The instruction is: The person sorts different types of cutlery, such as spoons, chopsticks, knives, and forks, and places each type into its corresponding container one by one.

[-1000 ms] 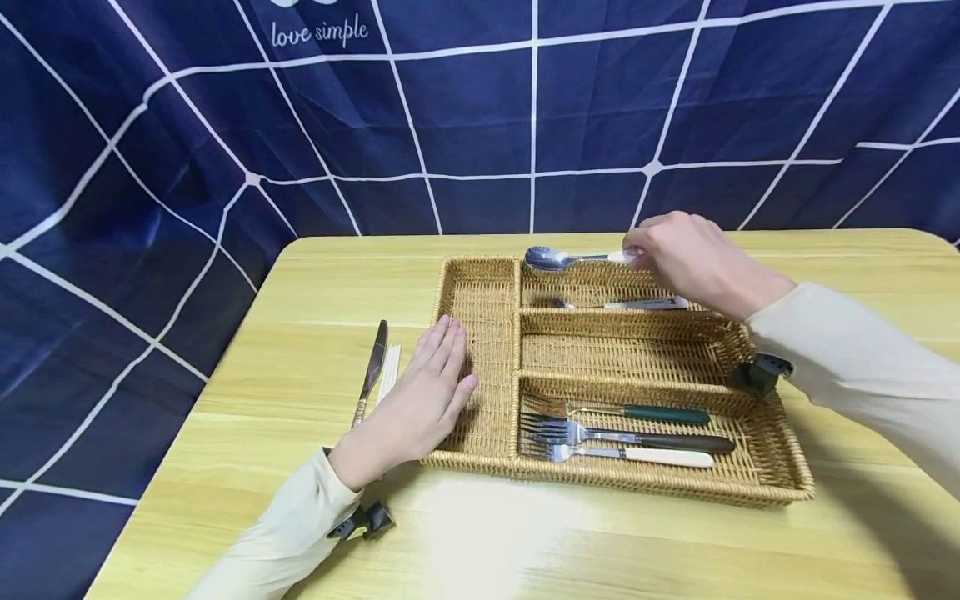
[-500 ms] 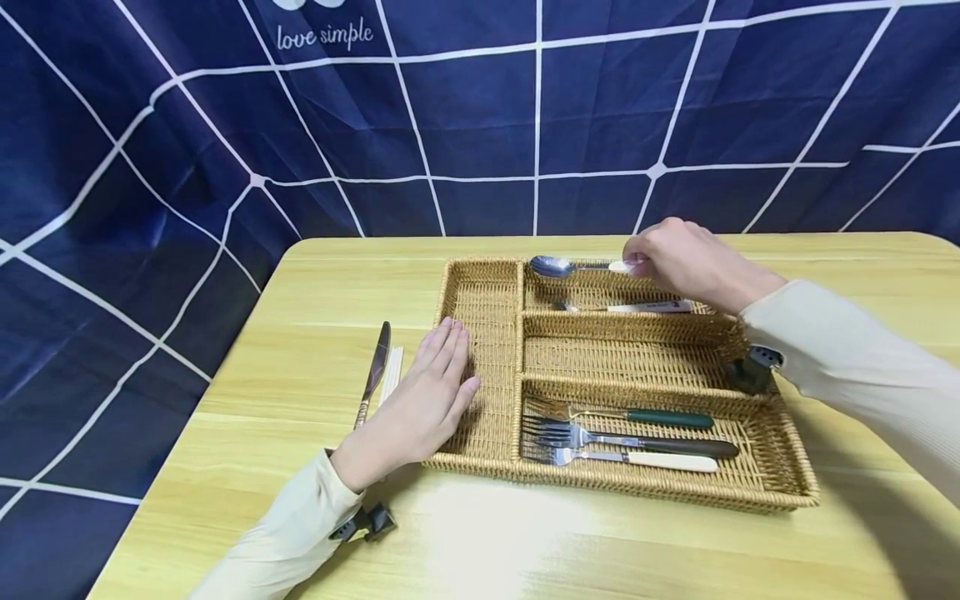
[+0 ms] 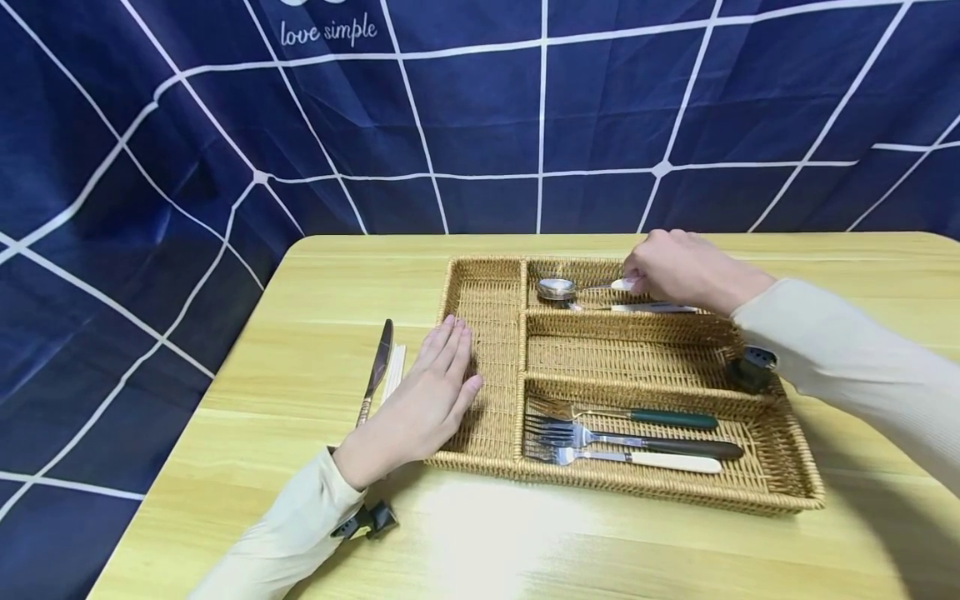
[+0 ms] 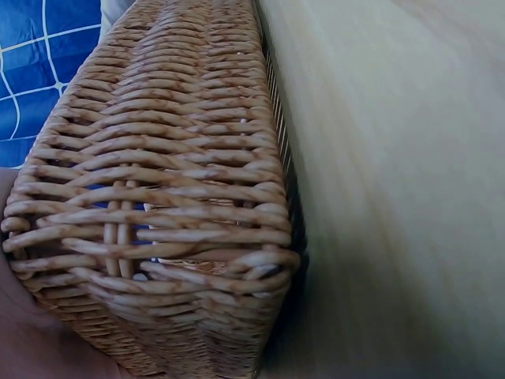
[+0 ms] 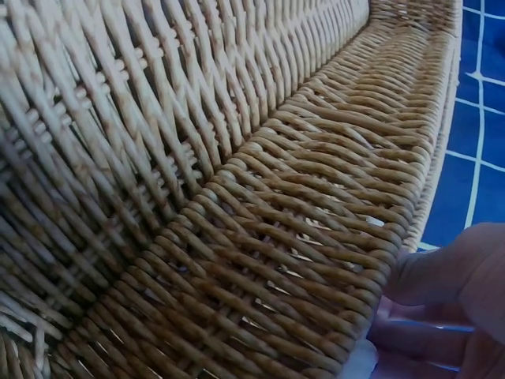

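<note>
In the head view a wicker cutlery tray [image 3: 480, 465] lies on the table. My right hand [image 3: 678, 268] pinches the white handle of a spoon [image 3: 557, 289], whose bowl points left inside the back compartment. A second piece of cutlery with a white handle [image 3: 652, 307] lies below it there, its head mostly hidden. My left hand [image 3: 420, 396] rests with straight fingers on the tray's left rim. The front compartment holds a green-handled fork [image 3: 671, 418], a dark-handled fork [image 3: 686, 448] and a white-handled fork [image 3: 675, 462]. In the right wrist view, my fingers [image 5: 442, 272] are behind a wicker wall.
Left of the tray, a table knife [image 3: 380, 358] and pale chopsticks [image 3: 393, 371] lie on the wooden table [image 3: 322, 283], partly behind the left hand. A dark blue curtain [image 3: 480, 117] with white lines hangs behind the table's back edge.
My right hand has lowered the spoon from above the tray's back rim into the back compartment. The left hand has stayed on the left rim.
</note>
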Demonstrator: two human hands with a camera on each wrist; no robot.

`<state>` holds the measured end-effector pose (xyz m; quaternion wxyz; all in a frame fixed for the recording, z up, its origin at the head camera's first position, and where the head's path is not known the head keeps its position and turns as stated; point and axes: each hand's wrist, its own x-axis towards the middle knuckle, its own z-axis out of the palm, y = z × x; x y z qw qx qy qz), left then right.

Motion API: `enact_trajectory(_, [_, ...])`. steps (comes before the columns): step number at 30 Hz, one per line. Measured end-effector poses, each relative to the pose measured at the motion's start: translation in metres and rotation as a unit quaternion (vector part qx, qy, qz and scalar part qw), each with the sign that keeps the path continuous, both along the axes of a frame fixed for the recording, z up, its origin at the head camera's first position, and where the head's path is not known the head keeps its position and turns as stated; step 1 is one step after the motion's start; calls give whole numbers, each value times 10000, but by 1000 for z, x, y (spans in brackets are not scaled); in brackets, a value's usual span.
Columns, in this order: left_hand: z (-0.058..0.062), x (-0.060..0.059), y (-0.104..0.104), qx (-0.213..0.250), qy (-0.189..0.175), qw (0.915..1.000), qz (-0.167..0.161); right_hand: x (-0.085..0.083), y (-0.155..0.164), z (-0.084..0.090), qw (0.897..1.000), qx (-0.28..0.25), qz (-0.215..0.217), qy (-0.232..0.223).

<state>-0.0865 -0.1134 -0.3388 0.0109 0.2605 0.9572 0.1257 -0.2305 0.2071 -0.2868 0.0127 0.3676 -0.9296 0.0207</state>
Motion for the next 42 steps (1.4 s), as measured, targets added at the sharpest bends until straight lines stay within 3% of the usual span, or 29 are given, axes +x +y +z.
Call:
enact_trajectory(13, [4, 1, 4, 29, -86, 10000, -34, -1, -1, -13, 9972, 704, -68, 241])
enact_trajectory(22, [4, 1, 6, 73, -12, 9999, -70, 4, 3, -13, 9971, 627, -78, 423])
enact_trajectory(26, [4, 1, 7, 72, 1, 9999, -82, 7, 5, -3, 9973, 460, -126, 550])
enact_trajectory(35, [4, 1, 2, 62, -111, 9999, 26, 24, 22, 45, 9972, -235, -316, 634])
enact_trajectory(42, [5, 2, 1, 18, -130, 9999, 15, 62, 36, 46, 9953, -476, -684, 502])
